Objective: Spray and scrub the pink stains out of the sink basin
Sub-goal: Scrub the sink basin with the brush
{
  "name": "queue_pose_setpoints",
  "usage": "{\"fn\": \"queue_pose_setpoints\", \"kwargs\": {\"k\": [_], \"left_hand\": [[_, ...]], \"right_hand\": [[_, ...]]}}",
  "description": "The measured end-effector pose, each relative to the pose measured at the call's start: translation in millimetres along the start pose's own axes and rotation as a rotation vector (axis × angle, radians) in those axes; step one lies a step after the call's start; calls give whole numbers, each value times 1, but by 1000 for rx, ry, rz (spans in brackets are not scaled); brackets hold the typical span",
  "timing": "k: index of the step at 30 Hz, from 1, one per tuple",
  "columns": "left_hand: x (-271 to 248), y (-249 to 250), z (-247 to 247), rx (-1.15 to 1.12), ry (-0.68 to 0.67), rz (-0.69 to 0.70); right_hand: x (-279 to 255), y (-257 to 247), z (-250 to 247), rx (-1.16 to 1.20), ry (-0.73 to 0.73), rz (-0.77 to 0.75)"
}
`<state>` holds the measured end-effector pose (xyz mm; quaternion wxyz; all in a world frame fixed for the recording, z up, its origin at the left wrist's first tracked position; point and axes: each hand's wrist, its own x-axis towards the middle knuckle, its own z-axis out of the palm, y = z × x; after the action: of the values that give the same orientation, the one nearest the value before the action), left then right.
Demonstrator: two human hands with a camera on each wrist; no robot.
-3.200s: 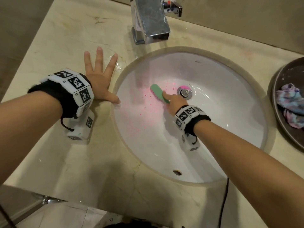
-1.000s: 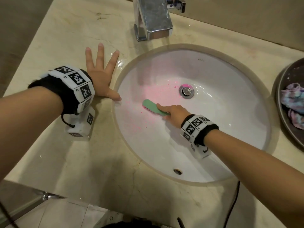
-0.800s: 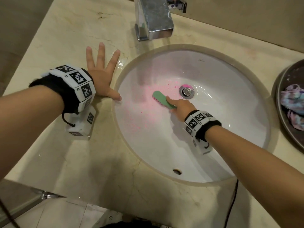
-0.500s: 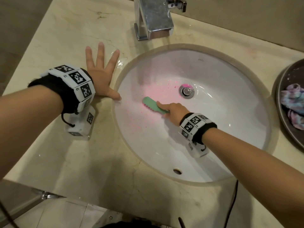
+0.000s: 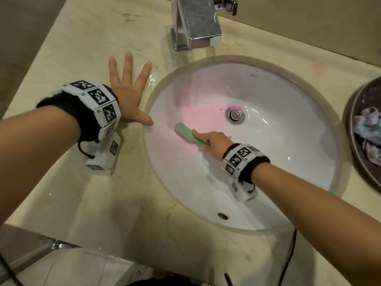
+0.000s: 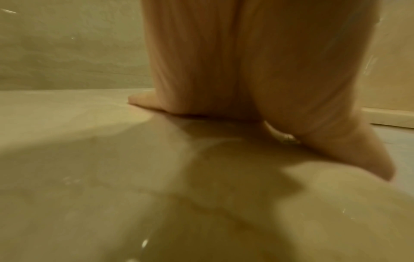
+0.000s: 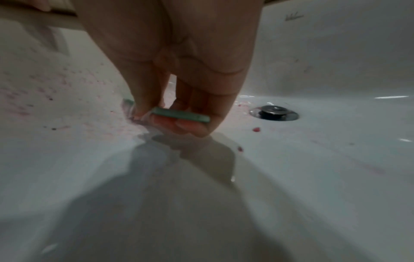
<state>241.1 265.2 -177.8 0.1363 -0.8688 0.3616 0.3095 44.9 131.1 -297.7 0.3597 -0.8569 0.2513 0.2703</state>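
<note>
where right hand (image 5: 215,141) grips, brush (image 5: 188,135) handle hidden

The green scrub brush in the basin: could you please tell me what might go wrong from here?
1. The right hand pinches only the tail end of the green scrub brush; on the wet basin it could slip or twist loose.
2. Pink specks lie spread beyond the brush, so some may be missed.
3. The left hand presses flat on the wet countertop beside the rim and could slide.
</note>
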Motion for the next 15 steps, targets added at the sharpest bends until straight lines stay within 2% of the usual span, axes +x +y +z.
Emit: {"fn": "queue_pose_setpoints", "kwargs": {"k": [3, 5, 9, 15], "left_hand": [[1, -1, 0, 5, -5, 2], [1, -1, 0, 12, -6, 5], [1, 0, 0, 12, -7, -4], [-2, 1, -2, 11, -15, -8]], "right_hand": [[-4, 20, -9, -7, 0, 48], [-1, 26, -17, -26, 55, 98], [15, 12, -21, 20, 137, 106], [6, -4, 3, 59, 9, -13]]}}
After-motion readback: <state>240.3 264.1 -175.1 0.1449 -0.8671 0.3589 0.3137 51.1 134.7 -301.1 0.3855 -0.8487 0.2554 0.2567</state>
